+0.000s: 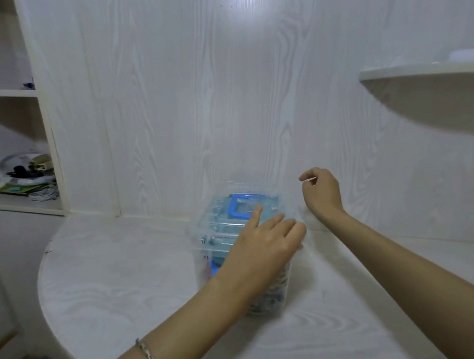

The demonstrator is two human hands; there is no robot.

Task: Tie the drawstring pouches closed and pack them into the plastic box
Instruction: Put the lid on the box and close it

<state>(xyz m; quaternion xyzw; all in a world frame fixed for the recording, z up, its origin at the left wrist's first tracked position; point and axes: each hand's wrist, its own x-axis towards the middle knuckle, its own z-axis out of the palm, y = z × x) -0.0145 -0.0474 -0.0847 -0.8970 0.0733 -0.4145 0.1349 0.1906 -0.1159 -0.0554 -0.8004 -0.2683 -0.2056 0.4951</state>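
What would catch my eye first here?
A clear box with a blue handle stands on the white table by the wall. The left hand lies flat on its lid; the right hand hovers beside it, fingers curled.

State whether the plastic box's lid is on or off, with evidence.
On: the lid, with its blue handle, covers the plastic box; the left hand rests on it.

Nothing legible anywhere — no text, label or number on the plastic box.
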